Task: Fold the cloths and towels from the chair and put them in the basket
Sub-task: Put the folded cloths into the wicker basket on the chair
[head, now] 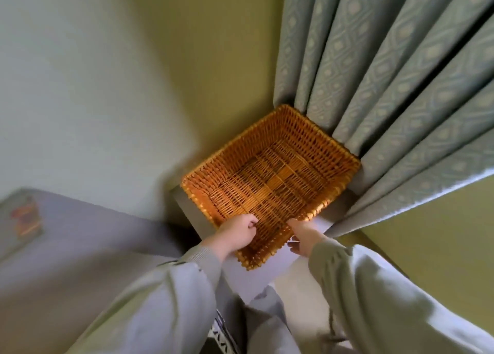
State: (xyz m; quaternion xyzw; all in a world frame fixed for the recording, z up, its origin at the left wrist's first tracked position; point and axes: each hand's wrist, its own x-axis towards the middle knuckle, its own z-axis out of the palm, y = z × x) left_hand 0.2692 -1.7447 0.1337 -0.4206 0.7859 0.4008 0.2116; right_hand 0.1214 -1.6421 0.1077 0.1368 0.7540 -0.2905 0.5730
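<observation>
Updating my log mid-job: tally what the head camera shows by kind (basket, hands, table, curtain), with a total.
Wicker basket: 1, nothing in it
Hands: 2, left hand and right hand, both gripping the basket's near rim
Small table under the basket: 1
Curtain: 1
Total: 5

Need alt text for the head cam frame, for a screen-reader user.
The left hand and right hand grip the near rim of an empty wicker basket that sits on a small white table in a room corner. A patterned curtain hangs against the basket's far side.
</observation>
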